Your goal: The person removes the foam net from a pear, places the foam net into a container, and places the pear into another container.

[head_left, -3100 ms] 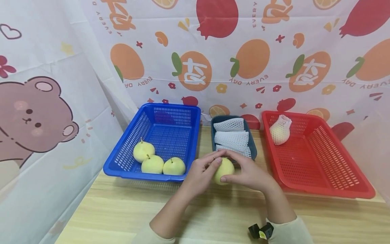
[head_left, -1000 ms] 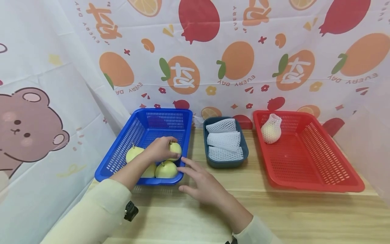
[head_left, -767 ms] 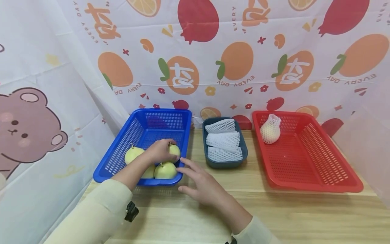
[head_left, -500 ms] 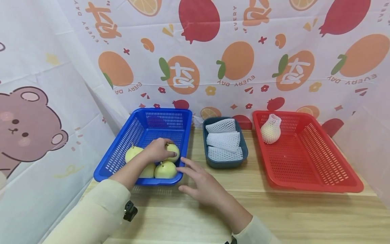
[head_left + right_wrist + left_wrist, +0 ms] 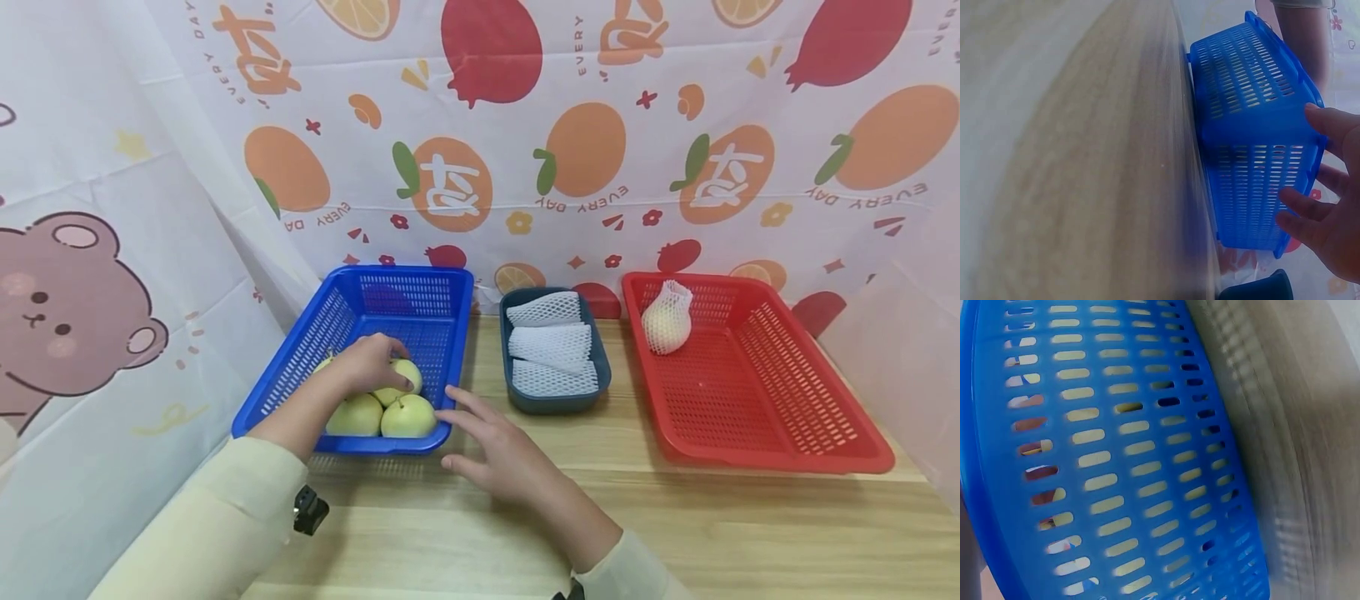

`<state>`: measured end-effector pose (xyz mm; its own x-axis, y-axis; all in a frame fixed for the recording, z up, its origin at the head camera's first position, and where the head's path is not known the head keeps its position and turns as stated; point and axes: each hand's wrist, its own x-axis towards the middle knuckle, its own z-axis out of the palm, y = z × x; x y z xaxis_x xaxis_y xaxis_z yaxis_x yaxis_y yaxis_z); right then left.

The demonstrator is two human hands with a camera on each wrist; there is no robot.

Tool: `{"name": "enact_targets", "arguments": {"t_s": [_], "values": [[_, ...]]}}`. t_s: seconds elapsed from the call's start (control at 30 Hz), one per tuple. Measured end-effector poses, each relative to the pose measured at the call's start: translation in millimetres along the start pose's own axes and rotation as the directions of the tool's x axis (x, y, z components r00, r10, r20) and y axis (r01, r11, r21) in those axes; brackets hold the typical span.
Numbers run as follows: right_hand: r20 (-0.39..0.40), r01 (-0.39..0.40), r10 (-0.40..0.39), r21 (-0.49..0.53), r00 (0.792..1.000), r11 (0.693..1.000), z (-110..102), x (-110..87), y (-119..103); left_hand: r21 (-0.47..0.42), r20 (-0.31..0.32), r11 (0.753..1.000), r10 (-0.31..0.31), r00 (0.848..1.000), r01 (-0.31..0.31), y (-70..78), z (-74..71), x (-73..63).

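Note:
In the head view my left hand point(image 5: 367, 363) reaches into the blue basket point(image 5: 442, 350) and holds a pale yellow round pear point(image 5: 400, 381), thumb on its near side and fingers behind. Beside it sit two pears, one at the front left point(image 5: 356, 416) and one at the front right point(image 5: 408, 417); another pear point(image 5: 324, 364) shows partly behind the left hand. With fingers spread, my right hand point(image 5: 498, 450) is at the basket's front right corner, fingertips at its rim; in the right wrist view the right hand point(image 5: 1335, 200) grips nothing. The left wrist view shows mainly the basket's slotted wall point(image 5: 1104, 450).
A dark teal tray point(image 5: 555, 405) with white foam net sleeves point(image 5: 551, 342) stands in the middle. On the right, a red basket point(image 5: 750, 400) holds one pear in a foam net point(image 5: 667, 321). A printed cloth point(image 5: 585, 233) hangs behind the table.
Both hands held a pear near the tray 3.1 s ago; then the left hand brought it into the blue basket. Since 0.5 s ago, left hand and pear have shifted left. The right hand has stayed put.

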<state>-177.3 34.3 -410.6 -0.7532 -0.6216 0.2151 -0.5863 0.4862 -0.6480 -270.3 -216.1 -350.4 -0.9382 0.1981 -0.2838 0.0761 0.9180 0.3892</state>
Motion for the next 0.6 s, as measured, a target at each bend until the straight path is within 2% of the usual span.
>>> {"name": "enact_targets", "arguments": {"t_s": [0.2,0.4,0.5,0.6], "values": [[0.002,0.002,-0.002,0.002,1.0,1.0,0.9,0.7,-0.8,0.009,0.01,1.0,0.002,1.0,-0.002,-2.8,0.2,-0.3],[0.002,0.003,-0.003,0.003,1.0,1.0,1.1,1.2,-1.5,0.0,-0.017,1.0,0.016,1.0,-0.016,-3.1,-0.3,-1.6],[0.002,0.001,-0.001,0.011,1.0,1.0,1.2,0.8,-1.3,0.001,-0.065,1.0,0.019,0.998,-0.019,6.6,-1.5,-6.1],[0.002,-0.013,0.013,0.024,1.0,1.0,-1.0,-0.3,-1.4,0.03,-0.148,0.998,0.052,0.988,-0.048,26.7,-0.5,-13.2]]}}
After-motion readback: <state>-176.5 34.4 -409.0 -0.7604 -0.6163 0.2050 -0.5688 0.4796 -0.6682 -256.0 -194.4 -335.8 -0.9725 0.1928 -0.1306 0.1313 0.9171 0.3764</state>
